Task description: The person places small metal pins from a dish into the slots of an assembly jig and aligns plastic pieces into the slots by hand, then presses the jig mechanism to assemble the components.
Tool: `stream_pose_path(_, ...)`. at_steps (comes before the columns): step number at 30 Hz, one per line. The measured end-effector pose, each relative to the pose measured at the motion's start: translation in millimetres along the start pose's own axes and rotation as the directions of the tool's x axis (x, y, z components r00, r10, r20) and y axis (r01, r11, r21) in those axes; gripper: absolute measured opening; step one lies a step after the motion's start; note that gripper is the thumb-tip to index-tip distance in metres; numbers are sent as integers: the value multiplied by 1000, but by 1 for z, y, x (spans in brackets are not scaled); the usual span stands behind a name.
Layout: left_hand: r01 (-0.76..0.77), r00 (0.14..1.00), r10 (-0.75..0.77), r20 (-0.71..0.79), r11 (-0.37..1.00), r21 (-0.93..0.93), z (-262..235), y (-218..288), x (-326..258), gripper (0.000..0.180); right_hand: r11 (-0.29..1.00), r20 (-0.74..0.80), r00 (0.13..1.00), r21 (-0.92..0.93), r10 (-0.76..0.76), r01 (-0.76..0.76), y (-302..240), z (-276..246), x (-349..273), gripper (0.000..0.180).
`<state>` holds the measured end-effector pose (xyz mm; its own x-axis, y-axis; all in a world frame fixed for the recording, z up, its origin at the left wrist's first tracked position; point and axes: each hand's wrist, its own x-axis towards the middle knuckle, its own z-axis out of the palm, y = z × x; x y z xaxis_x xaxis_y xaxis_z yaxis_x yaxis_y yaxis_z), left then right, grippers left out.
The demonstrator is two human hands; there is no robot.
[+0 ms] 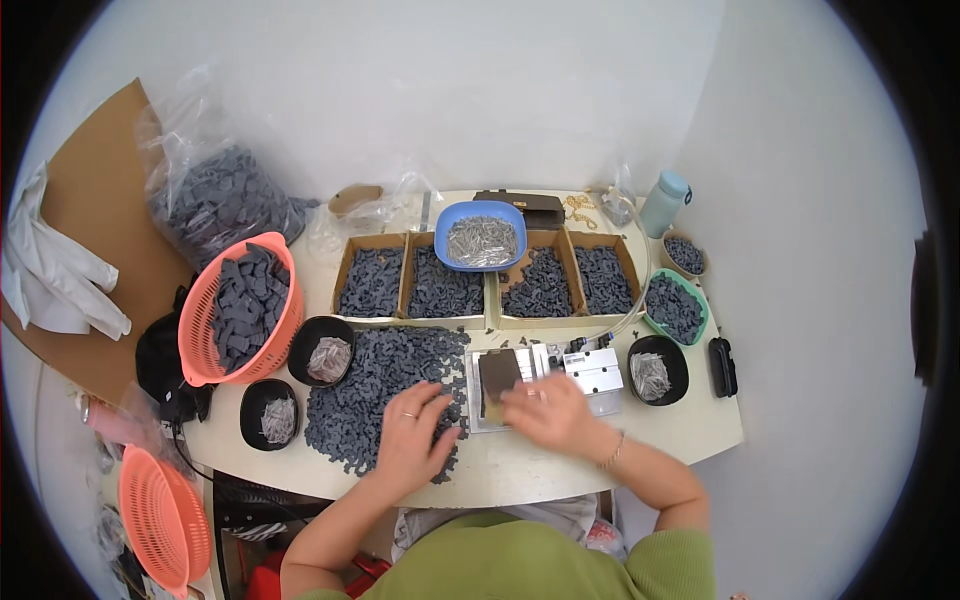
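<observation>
**Hands at the fixture, grey parts piled within reach**

Left hand point(412, 432) lies flat, fingers spread, on the loose pile of grey parts point(385, 385), likely picking one out. Right hand point(545, 412) rests at the small metal fixture point(545, 375), blurred; grip cannot be told. Pile sits just beside the fixture for short reaches. Cardboard boxes point(487, 285) hold the same grey parts; blue bowl point(481, 235) and black bowls point(328, 352) hold small silvery pieces; orange basket point(242, 310) holds grey parts.
</observation>
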<state>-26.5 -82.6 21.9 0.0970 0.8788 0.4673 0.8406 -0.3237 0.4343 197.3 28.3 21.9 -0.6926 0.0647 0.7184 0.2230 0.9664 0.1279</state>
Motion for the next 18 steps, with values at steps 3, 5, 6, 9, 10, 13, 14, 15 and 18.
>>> stream_pose_path(3, 27, 999, -28, -27, 999, -18, -3, -8, -1, 43, 998, 261, 965, -46, -22, 35, -38, -14, -13, 37)
stream_pose_path(5, 39, 999, -40, -30, 999, -17, -3, -9, 0, 43, 989, 410, 901, -16, 140, -146, -53, -20, -8, 46)
stream_pose_path(6, 33, 999, -33, -23, 999, -14, -2, -9, 1, 42, 980, 437, 883, 19, 171, -200, -57, -21, -7, 53)
stream_pose_path(9, 22, 1000, -22, -12, 1000, -8, 0, -8, 6, 41, 987, 447, 885, 27, 131, -160, -59, -17, -8, 53)
stream_pose_path(10, 23, 1000, -23, -6, 1000, -1, 0, -7, 5, 40, 986, 448, 884, 30, 132, -162, -59, -16, -7, 53)
stream_pose_path(13, 4, 1000, -4, 18, 1000, 23, 0, -8, 7, 39, 994, 493, 865, -90, 96, -59, -61, -15, -4, 49)
stream_pose_path(14, -14, 999, 13, 31, 999, 40, 1, -8, 6, 38, 992, 504, 860, -122, 77, -17, -62, -15, -3, 45)
stream_pose_path(15, -15, 999, 14, 33, 999, 38, 1, -9, 5, 38, 988, 516, 855, -153, 59, 25, -62, -16, -2, 42)
stream_pose_path(18, -24, 998, 19, 55, 996, 90, 4, -9, 0, 36, 979, 524, 850, -193, 46, 66, -60, -19, 4, 36)
